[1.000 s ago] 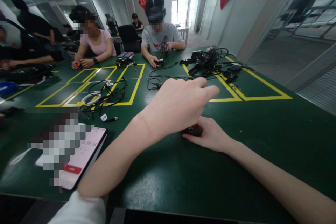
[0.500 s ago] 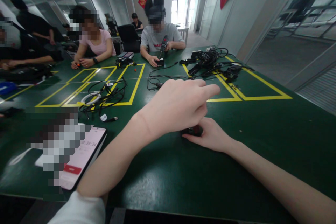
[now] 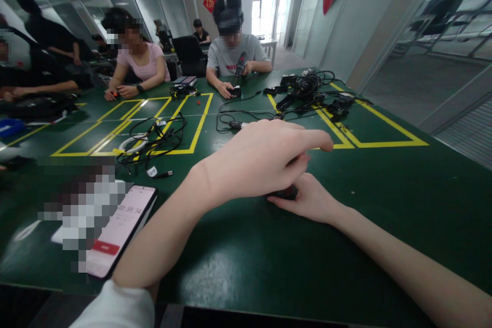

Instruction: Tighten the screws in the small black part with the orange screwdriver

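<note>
My right hand (image 3: pixel 307 199) lies low over the green table, its thumb and fingers closed around a small dark object with a reddish patch (image 3: pixel 289 192). Most of that object is hidden, so its kind does not show. Just above it hovers my left hand (image 3: pixel 265 156), back of the hand up, with the wrist bent. Its fingers are curled downward and the index finger is hooked outward to the right. The left thumb and fingertips are largely hidden, and I cannot make out what they grip.
Left of my forearm lies a phone with a timer (image 3: pixel 125 225). Beyond it are looped black and white cables (image 3: pixel 154 138); a larger tangle of black cables (image 3: pixel 307 87) sits at the far right. Across the green table (image 3: pixel 384 205), a co-worker holds a power screwdriver (image 3: pixel 240 64). Other people sit leftward.
My left hand has shifted slightly right and down, and its fingers have turned a little. My right hand stays in place around the dark object.
</note>
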The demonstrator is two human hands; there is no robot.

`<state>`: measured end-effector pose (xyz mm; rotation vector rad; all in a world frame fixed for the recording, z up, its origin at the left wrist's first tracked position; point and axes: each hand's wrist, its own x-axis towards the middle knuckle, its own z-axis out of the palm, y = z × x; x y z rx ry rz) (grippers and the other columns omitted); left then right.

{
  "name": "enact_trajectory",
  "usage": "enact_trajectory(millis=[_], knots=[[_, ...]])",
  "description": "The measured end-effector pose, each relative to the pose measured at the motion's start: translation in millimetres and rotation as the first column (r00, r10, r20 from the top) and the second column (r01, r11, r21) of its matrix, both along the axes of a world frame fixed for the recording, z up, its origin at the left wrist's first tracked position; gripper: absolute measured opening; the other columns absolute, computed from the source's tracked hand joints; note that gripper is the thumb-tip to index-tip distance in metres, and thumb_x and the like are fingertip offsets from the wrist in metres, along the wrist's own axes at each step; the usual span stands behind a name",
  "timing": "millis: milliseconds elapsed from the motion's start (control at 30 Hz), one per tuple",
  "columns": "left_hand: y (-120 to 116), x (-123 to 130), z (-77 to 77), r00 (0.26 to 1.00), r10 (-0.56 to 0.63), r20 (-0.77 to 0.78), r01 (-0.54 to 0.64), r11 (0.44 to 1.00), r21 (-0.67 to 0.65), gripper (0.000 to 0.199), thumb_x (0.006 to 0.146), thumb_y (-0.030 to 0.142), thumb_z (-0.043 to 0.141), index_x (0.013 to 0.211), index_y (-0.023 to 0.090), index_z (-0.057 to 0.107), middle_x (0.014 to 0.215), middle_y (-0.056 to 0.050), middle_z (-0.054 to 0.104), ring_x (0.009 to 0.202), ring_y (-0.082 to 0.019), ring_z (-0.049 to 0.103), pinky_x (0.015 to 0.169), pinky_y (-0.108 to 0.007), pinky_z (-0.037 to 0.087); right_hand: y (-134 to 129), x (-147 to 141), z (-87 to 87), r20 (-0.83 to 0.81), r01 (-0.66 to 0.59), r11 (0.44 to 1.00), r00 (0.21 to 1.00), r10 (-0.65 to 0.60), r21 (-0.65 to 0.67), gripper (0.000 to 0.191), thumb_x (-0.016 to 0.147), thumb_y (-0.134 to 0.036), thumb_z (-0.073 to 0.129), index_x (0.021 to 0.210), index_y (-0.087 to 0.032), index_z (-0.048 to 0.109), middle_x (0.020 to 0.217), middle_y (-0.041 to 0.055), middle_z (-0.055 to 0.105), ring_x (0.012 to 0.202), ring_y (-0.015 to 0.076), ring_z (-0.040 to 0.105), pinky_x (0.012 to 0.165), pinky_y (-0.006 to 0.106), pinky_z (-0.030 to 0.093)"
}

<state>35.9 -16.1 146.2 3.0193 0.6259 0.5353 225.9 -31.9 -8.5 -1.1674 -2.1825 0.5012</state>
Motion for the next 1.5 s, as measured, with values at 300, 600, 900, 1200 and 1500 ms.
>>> enact_trajectory(millis=[300, 600, 900, 1200, 1500], knots=[[0.0, 1.1, 1.8, 0.997, 0.059, -0.057, -0.054, 0.995, 0.084, 0.030, 0.091, 0.019, 0.048, 0.108, 0.016, 0.073, 0.098, -0.009, 0.075, 0.087, -0.021, 0.067, 0.074, -0.030, 0.050, -0.6, 0.6, -2.3, 0.002, 0.009, 1.000, 1.000, -0.009, 0.021, 0.017, 0.082, -0.026, 0.078, 0.095, -0.023, 0.067, 0.085, 0.0020, 0.074, 0.071, 0.0215, 0.069, 0.065, 0.033, 0.054], [1.7, 2.7, 1.1, 0.982, 0.181, -0.054, -0.169, 0.970, 0.177, 0.029, 0.094, 0.014, 0.047, 0.107, 0.017, 0.073, 0.096, -0.008, 0.072, 0.084, -0.020, 0.066, 0.069, -0.029, 0.046, 1.6, 1.6, -2.4, 0.001, -0.017, 1.000, 1.000, 0.017, 0.004, 0.016, 0.082, -0.026, 0.075, 0.089, -0.021, 0.062, 0.077, 0.0000, 0.068, 0.061, 0.0157, 0.060, 0.058, 0.027, 0.044], [3.4, 2.9, -0.4, 0.980, 0.188, -0.063, -0.169, 0.958, 0.230, 0.033, 0.093, 0.009, 0.044, 0.109, 0.016, 0.072, 0.097, -0.008, 0.071, 0.086, -0.020, 0.066, 0.069, -0.029, 0.044, 0.6, 2.3, -1.8, 0.004, -0.017, 1.000, 1.000, 0.017, -0.016, 0.017, 0.083, -0.028, 0.075, 0.095, -0.021, 0.064, 0.080, 0.0005, 0.069, 0.062, 0.0159, 0.060, 0.060, 0.027, 0.045], [2.8, 3.5, 0.3, 0.983, 0.161, -0.088, -0.138, 0.965, 0.225, 0.027, 0.091, 0.014, 0.049, 0.105, 0.016, 0.072, 0.096, -0.009, 0.071, 0.089, -0.022, 0.066, 0.073, -0.031, 0.047, 0.7, 1.1, -2.6, -0.020, -0.029, 1.000, 0.999, 0.029, 0.011, 0.015, 0.082, -0.025, 0.075, 0.087, -0.021, 0.061, 0.077, -0.0001, 0.068, 0.059, 0.0145, 0.059, 0.057, 0.026, 0.043], [2.3, 3.1, -1.1, 0.980, 0.191, -0.061, -0.175, 0.963, 0.206, 0.031, 0.092, 0.015, 0.048, 0.114, 0.018, 0.069, 0.097, -0.007, 0.072, 0.085, -0.021, 0.067, 0.068, -0.029, 0.045, 0.8, 1.3, -0.8, -0.010, -0.032, 0.999, 0.999, 0.032, 0.019, 0.016, 0.082, -0.024, 0.075, 0.088, -0.021, 0.061, 0.077, -0.0003, 0.067, 0.060, 0.0151, 0.059, 0.058, 0.026, 0.042]])
